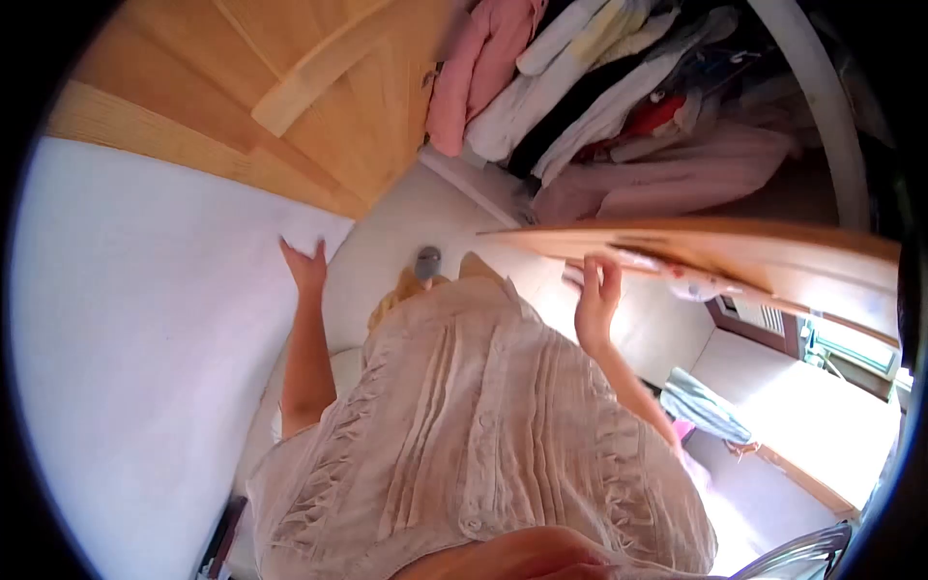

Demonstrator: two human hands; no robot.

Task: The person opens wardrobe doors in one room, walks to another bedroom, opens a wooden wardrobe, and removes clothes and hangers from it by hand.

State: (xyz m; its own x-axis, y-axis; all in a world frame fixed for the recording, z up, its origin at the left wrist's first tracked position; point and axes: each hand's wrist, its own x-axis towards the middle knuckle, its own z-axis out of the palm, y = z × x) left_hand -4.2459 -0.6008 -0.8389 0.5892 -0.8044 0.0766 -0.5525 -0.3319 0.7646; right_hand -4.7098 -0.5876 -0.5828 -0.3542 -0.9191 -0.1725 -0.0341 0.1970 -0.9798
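Note:
My left hand (305, 264) is beside the white wall-like surface (164, 280), its thumb and fingers apart and nothing in it. My right hand (599, 290) is at the edge of an open wooden door (773, 271), fingers bent against or just beside it; whether they grip it cannot be made out. Behind the door is an open wardrobe with hanging clothes, among them a pink garment (483, 72), white ones (570, 106) and a pale pink one (677, 174).
A wooden door panel with a raised bar (324, 72) stands at the upper left. Pale floor (387, 217) and a grey-tipped foot (428, 262) show below me. At the right are a striped cloth (704, 406), a white surface (822, 425) and a window (851, 346).

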